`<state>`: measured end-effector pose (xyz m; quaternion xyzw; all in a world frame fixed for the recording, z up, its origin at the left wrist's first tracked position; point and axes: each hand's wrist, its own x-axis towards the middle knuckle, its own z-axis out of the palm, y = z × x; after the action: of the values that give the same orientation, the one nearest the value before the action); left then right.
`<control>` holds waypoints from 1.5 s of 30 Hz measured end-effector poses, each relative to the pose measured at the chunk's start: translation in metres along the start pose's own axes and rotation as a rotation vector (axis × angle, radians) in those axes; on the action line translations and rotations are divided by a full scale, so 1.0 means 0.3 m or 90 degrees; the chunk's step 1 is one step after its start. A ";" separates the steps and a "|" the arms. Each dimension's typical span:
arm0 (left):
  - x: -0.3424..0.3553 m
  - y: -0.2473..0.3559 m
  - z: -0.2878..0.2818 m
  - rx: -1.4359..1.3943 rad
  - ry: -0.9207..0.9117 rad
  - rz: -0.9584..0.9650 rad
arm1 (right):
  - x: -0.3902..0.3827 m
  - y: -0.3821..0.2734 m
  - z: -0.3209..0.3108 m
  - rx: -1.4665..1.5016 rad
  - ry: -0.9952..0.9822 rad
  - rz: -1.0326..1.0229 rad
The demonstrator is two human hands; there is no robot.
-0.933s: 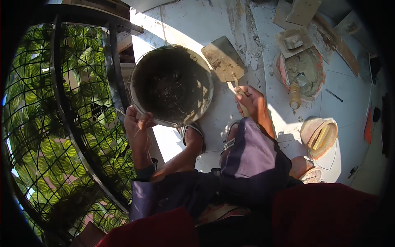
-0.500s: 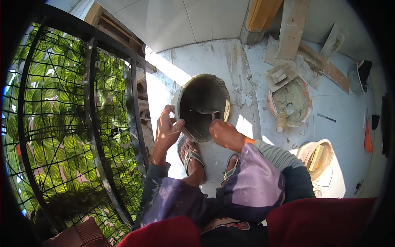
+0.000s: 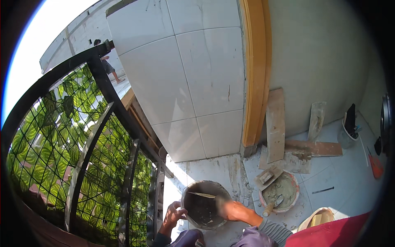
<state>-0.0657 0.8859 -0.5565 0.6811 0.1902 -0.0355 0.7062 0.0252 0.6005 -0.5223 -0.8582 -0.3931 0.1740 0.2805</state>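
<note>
A round dark mortar pan (image 3: pixel 202 210) sits low in the head view, on the pale floor by the tiled wall. My left hand (image 3: pixel 174 214) grips its left rim. My right hand (image 3: pixel 233 210) is at the right rim, closed around the handle of a trowel (image 3: pixel 201 194). The trowel's thin blade lies across the upper inside of the pan. Wet grey mortar coats the pan's inside. My forearms enter from the bottom edge in purple-grey sleeves.
A black metal railing with mesh (image 3: pixel 103 148) stands to the left, over green foliage. On the right are a second basin of mortar with tools (image 3: pixel 284 190), wooden planks (image 3: pixel 275 123), a float (image 3: pixel 317 119) leaning on the wall and a small bucket (image 3: pixel 346 136). A distant person (image 3: pixel 108 64) stands beyond the wall.
The view has tilted up from the floor to the tiled wall. The pan now sits lower in the picture. The trowel blade has moved from the pan's rim to inside it.
</note>
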 end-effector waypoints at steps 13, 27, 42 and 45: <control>0.200 0.543 0.090 -0.126 0.064 0.050 | 0.171 -0.057 -0.774 0.082 0.043 0.086; -0.039 1.341 0.125 -0.202 0.081 -0.079 | 0.200 -0.651 -1.666 0.308 0.225 0.095; -0.295 2.027 0.164 -0.400 0.081 -0.219 | 0.341 -1.050 -2.193 0.377 0.228 0.211; -0.296 2.112 0.179 -0.405 0.102 -0.204 | 0.337 -1.027 -2.228 0.210 0.167 0.155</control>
<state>0.0597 0.8592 0.0725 0.3893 0.3508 -0.0312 0.8511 0.2582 0.6126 0.1829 -0.8571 -0.2127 0.1553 0.4427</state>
